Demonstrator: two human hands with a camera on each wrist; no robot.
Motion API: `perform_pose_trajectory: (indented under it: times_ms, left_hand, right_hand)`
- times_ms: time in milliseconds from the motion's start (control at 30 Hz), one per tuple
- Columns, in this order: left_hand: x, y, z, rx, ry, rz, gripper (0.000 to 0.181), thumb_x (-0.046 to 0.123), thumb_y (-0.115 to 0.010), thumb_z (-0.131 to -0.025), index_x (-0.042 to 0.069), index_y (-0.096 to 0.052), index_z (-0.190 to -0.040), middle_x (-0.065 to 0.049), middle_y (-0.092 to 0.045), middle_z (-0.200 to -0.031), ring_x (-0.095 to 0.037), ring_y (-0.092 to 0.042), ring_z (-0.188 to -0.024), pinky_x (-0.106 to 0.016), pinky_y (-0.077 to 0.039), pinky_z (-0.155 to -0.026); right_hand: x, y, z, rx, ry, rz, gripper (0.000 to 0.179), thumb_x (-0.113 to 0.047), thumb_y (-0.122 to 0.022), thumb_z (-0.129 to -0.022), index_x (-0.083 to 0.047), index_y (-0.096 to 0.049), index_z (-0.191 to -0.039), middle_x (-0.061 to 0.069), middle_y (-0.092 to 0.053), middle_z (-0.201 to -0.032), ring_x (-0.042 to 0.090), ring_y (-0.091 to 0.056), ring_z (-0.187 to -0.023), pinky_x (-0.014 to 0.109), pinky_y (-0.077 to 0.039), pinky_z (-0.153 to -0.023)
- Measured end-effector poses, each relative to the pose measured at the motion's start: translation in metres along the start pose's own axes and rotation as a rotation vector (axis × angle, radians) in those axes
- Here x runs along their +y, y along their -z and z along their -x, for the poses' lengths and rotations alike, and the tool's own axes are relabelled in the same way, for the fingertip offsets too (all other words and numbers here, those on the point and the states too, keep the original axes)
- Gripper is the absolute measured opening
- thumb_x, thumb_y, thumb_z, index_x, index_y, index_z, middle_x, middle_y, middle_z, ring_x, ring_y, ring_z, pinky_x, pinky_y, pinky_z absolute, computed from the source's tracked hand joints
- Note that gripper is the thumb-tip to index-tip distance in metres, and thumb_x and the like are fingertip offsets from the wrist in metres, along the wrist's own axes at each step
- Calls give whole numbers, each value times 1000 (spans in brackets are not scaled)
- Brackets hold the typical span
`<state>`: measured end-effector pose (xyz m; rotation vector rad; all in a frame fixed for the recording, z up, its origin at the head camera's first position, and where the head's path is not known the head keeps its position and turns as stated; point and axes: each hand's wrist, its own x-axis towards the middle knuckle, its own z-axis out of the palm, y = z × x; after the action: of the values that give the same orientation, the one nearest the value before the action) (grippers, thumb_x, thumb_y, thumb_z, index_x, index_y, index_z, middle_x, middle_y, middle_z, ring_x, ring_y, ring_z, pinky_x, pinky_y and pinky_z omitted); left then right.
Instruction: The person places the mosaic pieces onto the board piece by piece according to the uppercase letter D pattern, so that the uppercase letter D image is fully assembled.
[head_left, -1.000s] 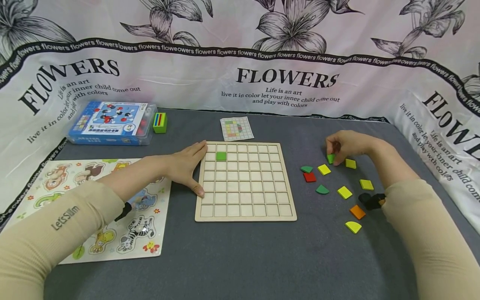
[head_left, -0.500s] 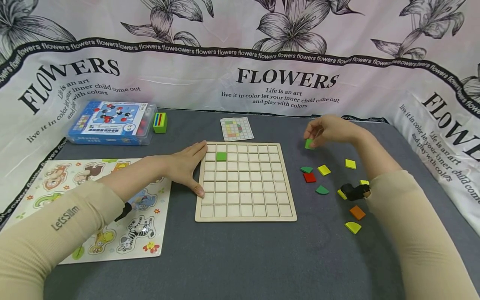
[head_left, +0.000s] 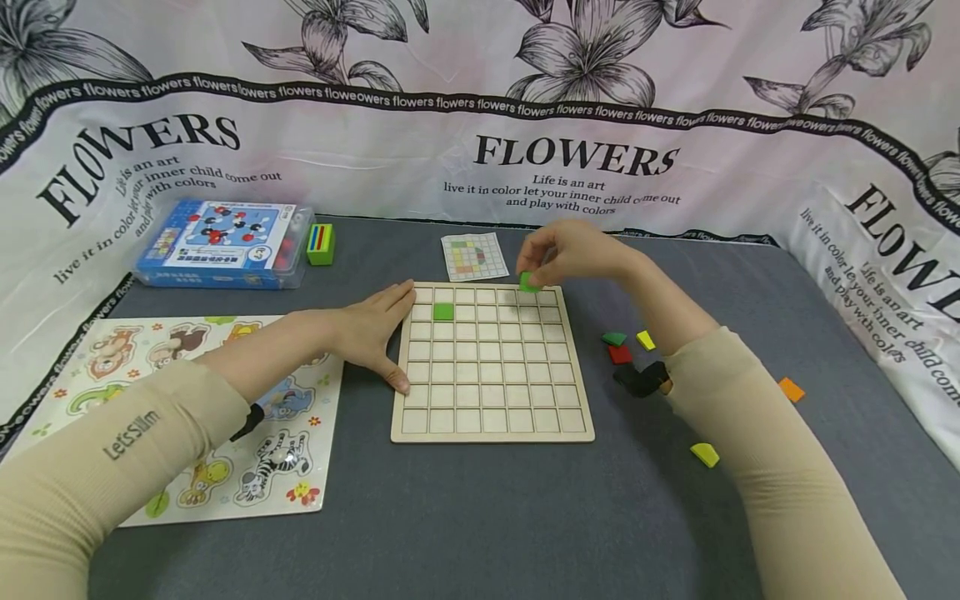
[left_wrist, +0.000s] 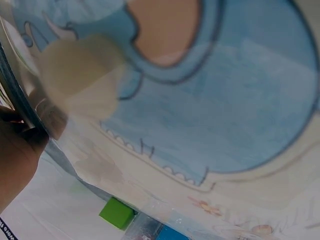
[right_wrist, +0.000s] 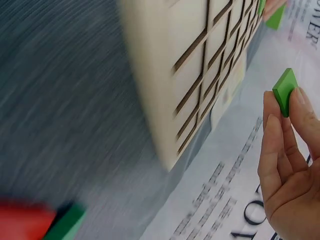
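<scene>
My left hand point(head_left: 375, 335) lies with straight, spread fingers along the left edge of the pale wooden grid board point(head_left: 491, 373), thumb at its side. A green square tile point(head_left: 443, 312) sits in one cell of the second row. Over the board's far right corner, my right hand point(head_left: 573, 252) pinches another green square tile point(head_left: 528, 282) between thumb and fingertips. The right wrist view shows this tile point(right_wrist: 285, 92) held on edge, above the blurred board point(right_wrist: 145, 65). Just behind the board lies a white card point(head_left: 491, 265) printed with a coloured grid pattern.
Right of the board lie red point(head_left: 620, 354), dark green point(head_left: 613, 339), yellow point(head_left: 646, 340) and orange point(head_left: 791, 389) pieces, plus a yellow rounded piece point(head_left: 705, 454); my right sleeve hides others. An animal picture board point(head_left: 322, 417), clear-lidded blue box point(head_left: 225, 242) and green block point(head_left: 320, 246) stand left.
My right hand has lifted the green tile from among the loose pieces and carried it left to the board's far right corner. The left hand has stayed in place.
</scene>
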<state>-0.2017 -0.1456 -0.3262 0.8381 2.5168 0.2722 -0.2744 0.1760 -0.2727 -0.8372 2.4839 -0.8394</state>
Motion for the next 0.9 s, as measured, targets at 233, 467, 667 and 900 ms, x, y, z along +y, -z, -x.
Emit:
perform_pose_trajectory:
  times_ms: [233, 467, 667, 900]
  left_hand:
    - [-1, 0, 0, -3, 0, -4, 138, 65, -79, -70, -6, 3, -157, -26, 11, -165, -45, 5, -154, -57, -10, -126]
    - [-2, 0, -1, -2, 5, -5, 138, 65, -79, -70, -6, 3, -157, -26, 11, -165, -44, 5, -155, -57, -10, -126]
    - [-2, 0, -1, -3, 7, 3, 139, 66, -79, -70, -6, 3, -157, -25, 11, -165, -44, 5, -155, -57, -11, -126]
    - [-2, -1, -2, -2, 6, 0, 139, 67, -78, -70, -6, 2, -157, -25, 10, -165, -44, 5, -155, -57, -11, -126]
  right_hand:
    - [-21, -18, -28, -34, 48, -43, 18, -12, -75, -88, -3, -73, -104, 4, -63, -79, 20, -62, -71, 43, -56, -74]
    - [-34, -32, -47, -56, 28, -70, 16, -5, -74, -87, -3, -73, -103, 7, -68, -73, 21, -58, -65, 48, -55, -72]
    - [-40, -42, -58, -72, -54, -26, 9, -5, -75, -85, -6, -74, -94, 0, -70, -77, 12, -62, -66, 32, -57, -70]
    - [-43, -52, -64, -119, -101, 53, 9, -3, -75, -85, -8, -74, -92, 0, -70, -79, 11, -61, -64, 28, -55, -67]
